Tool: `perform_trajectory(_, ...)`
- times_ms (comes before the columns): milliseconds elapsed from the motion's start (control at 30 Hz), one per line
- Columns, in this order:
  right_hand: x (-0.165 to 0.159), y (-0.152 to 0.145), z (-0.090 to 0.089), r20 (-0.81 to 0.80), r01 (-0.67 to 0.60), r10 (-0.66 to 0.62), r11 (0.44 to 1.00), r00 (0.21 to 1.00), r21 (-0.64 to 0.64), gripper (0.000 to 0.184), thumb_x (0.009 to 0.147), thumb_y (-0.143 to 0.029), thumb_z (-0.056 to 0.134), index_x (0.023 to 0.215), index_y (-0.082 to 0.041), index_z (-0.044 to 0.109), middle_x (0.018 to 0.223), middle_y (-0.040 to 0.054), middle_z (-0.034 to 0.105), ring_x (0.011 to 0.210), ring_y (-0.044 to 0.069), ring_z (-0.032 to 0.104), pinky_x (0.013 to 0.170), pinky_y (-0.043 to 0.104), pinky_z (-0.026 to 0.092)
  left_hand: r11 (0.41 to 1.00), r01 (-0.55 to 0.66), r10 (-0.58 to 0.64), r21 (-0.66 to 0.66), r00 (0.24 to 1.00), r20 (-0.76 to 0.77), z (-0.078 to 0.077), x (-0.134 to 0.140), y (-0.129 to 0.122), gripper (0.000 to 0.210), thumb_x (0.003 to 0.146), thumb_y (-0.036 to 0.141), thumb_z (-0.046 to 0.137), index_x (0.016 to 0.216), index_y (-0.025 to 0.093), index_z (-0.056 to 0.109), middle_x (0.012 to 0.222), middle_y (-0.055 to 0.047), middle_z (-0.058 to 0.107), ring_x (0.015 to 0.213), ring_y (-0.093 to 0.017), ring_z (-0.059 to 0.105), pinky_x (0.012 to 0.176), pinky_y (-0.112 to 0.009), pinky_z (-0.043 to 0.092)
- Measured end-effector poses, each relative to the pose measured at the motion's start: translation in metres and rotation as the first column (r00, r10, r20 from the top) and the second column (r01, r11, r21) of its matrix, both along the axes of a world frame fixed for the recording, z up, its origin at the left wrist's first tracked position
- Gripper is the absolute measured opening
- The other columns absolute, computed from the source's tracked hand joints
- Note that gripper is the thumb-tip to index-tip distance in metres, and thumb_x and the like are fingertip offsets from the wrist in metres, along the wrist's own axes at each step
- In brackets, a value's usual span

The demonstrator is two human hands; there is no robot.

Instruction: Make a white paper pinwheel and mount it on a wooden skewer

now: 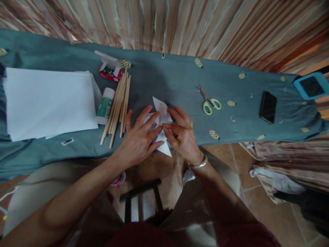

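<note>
A white paper pinwheel (161, 110), with pointed blades, lies at the front edge of the cloth-covered table beneath both hands. My left hand (138, 140) rests over its left side, fingers spread, fingertips touching the paper. From the other side my right hand (183, 136) pinches at the middle of the pinwheel with thumb and index finger. Its other fingers curl above the right blade. Whatever sits right at the fingertips is too small to make out. One blade tip points up and away, and another hangs toward my lap. The hands partly cover the remaining folds.
Wooden sticks (118, 104), a glue stick (105, 106) and an open red box of small metal pieces (110, 71) lie left. Beyond is a paper stack (51, 103). Scissors (209, 102), a black phone (268, 107) and a blue-framed device (312, 85) lie right.
</note>
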State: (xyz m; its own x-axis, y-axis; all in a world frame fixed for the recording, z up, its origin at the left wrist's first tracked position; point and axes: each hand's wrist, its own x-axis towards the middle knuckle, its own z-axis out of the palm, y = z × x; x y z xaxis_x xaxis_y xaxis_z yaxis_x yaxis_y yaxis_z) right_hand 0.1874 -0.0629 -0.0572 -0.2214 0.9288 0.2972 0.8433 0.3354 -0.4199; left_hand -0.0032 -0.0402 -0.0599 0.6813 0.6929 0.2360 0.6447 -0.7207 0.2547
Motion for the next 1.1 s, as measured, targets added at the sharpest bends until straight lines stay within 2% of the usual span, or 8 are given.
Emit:
perform_trajectory(200,0.002,-0.002,-0.005,-0.038,0.014,-0.014,1.0,0.999,-0.002,0.023,0.095,-0.029,0.052,0.102,-0.025,0.073,0.144,0.0037,0.053,0.143,0.028,0.034,0.112,0.052,0.034,0.998,-0.013,0.013,-0.055,1.0,-0.004,0.0,0.0,-0.001,0.038,0.096,0.046,0.046,0.128,0.028,0.054,0.154,-0.003,0.042,0.148,-0.032,0.023,0.119,-0.062,0.003)
perform_trajectory(333,0.001,-0.003,-0.007,-0.043,0.035,-0.035,0.999,0.998,0.005,0.023,0.094,-0.028,0.052,0.101,-0.025,0.074,0.143,0.004,0.054,0.142,0.028,0.035,0.113,0.052,0.034,0.997,0.004,-0.003,-0.081,1.0,0.011,0.0,0.001,-0.001,0.042,0.097,0.046,0.042,0.132,0.025,0.051,0.154,-0.006,0.042,0.147,-0.033,0.024,0.118,-0.064,0.004)
perform_trajectory(533,0.001,-0.003,-0.008,-0.045,0.046,-0.044,0.998,0.998,0.031,0.024,0.094,-0.028,0.052,0.102,-0.024,0.074,0.141,0.0056,0.056,0.141,0.029,0.038,0.112,0.05,0.036,0.994,-0.006,0.016,-0.108,0.996,0.084,0.004,-0.003,0.003,0.044,0.096,0.05,0.04,0.135,0.03,0.048,0.151,-0.004,0.046,0.147,-0.031,0.026,0.119,-0.061,0.005)
perform_trajectory(700,0.001,-0.003,-0.008,-0.024,0.033,-0.032,0.998,0.999,0.045,0.024,0.095,-0.03,0.051,0.101,-0.025,0.074,0.141,0.0042,0.055,0.141,0.028,0.038,0.112,0.051,0.036,0.996,-0.032,0.044,-0.085,0.989,0.143,0.005,-0.01,0.006,0.045,0.096,0.053,0.039,0.135,0.032,0.047,0.15,-0.005,0.047,0.147,-0.028,0.026,0.119,-0.057,0.01)
perform_trajectory(833,0.002,-0.003,-0.007,-0.001,0.033,-0.033,0.999,0.999,0.034,0.024,0.095,-0.031,0.05,0.101,-0.027,0.073,0.141,0.0031,0.055,0.141,0.028,0.038,0.111,0.051,0.037,0.996,-0.024,0.034,-0.084,0.992,0.12,0.005,-0.012,0.005,0.043,0.097,0.05,0.039,0.132,0.03,0.052,0.15,-0.006,0.047,0.147,-0.03,0.026,0.118,-0.06,0.01)
perform_trajectory(1000,0.002,-0.003,-0.006,-0.006,0.029,-0.028,0.999,1.0,0.032,0.024,0.095,-0.028,0.051,0.1,-0.023,0.074,0.14,0.0074,0.056,0.14,0.029,0.038,0.11,0.05,0.036,0.998,-0.008,0.014,-0.057,0.995,0.1,0.004,-0.011,0.004,0.034,0.097,0.047,0.042,0.118,0.032,0.063,0.15,-0.002,0.048,0.148,-0.027,0.024,0.118,-0.06,0.008)
perform_trajectory(1100,0.002,-0.004,-0.006,0.012,0.026,-0.027,0.999,1.0,0.042,0.024,0.095,-0.027,0.051,0.101,-0.023,0.074,0.14,0.0077,0.056,0.14,0.028,0.039,0.11,0.049,0.035,0.999,0.009,-0.003,-0.049,0.994,0.112,0.004,-0.011,0.004,0.032,0.097,0.045,0.044,0.114,0.029,0.066,0.149,-0.004,0.048,0.147,-0.029,0.024,0.118,-0.061,0.007)
